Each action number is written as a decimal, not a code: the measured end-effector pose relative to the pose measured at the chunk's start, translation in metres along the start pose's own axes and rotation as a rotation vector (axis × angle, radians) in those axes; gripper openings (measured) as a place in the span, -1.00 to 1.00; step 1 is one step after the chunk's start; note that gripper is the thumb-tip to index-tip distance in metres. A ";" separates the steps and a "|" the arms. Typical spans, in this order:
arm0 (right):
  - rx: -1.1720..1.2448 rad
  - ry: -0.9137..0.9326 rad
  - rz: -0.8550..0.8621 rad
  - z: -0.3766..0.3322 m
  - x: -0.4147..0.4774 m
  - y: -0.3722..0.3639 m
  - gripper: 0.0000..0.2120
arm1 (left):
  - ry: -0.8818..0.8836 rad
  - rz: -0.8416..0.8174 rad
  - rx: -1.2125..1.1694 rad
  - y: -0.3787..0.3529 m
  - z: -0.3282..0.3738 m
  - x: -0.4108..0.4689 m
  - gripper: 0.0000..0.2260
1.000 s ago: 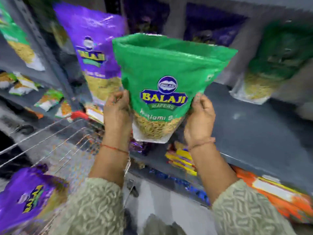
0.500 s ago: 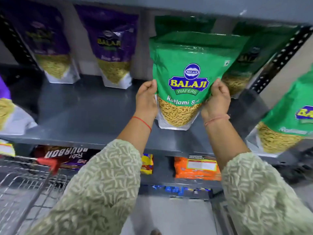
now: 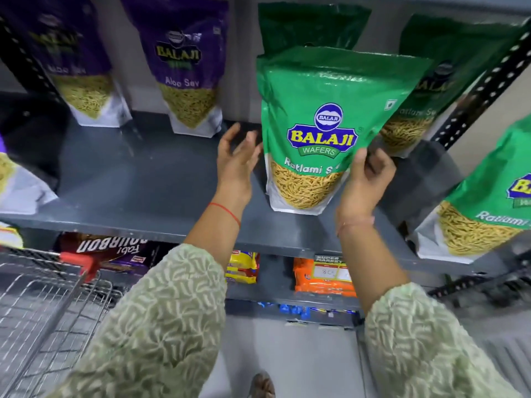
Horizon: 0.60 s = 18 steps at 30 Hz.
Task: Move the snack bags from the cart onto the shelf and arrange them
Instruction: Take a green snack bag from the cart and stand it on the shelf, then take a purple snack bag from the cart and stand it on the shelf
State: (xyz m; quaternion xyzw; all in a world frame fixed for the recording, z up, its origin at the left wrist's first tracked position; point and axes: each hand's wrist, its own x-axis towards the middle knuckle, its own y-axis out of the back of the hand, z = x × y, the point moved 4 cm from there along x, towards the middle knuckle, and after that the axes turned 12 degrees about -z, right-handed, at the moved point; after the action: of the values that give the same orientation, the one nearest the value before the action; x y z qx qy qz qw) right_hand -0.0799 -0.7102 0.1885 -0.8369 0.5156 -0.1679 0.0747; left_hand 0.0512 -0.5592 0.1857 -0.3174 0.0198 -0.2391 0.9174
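A green Balaji Ratlami Sev bag [image 3: 324,110] stands upright on the grey metal shelf [image 3: 138,185], its base near the front edge. My right hand [image 3: 365,182] grips the bag's lower right side, thumb on the front and fingers behind. My left hand [image 3: 237,159] hovers just beside the bag's lower left edge with its fingers spread, holding nothing. Another green bag [image 3: 313,24] stands directly behind the held one. The wire cart [image 3: 43,300] with a red handle piece sits at the lower left; no bags show in the visible part.
Two purple Aloo Sev bags [image 3: 184,67] [image 3: 74,61] stand along the shelf's back, with a third [image 3: 17,182] at the left edge. More green bags stand at the back right [image 3: 431,87] and front right [image 3: 488,202]. Biscuit packs [image 3: 321,277] fill the shelf below.
The green bag came down from in front of me onto the shelf and now rests there. My left hand has let go of it and opened; my right hand still holds it.
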 end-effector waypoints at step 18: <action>-0.623 0.139 -1.567 0.123 -0.362 -0.290 -0.66 | 0.078 1.196 0.402 0.416 0.140 -0.303 -0.79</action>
State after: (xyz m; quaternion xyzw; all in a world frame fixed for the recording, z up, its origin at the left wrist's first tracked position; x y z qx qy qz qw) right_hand 0.0577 -0.2619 0.0863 -0.9226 -0.1874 -0.0724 -0.3295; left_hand -0.0133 -0.0575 0.0164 -0.0640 0.1820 0.3047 0.9327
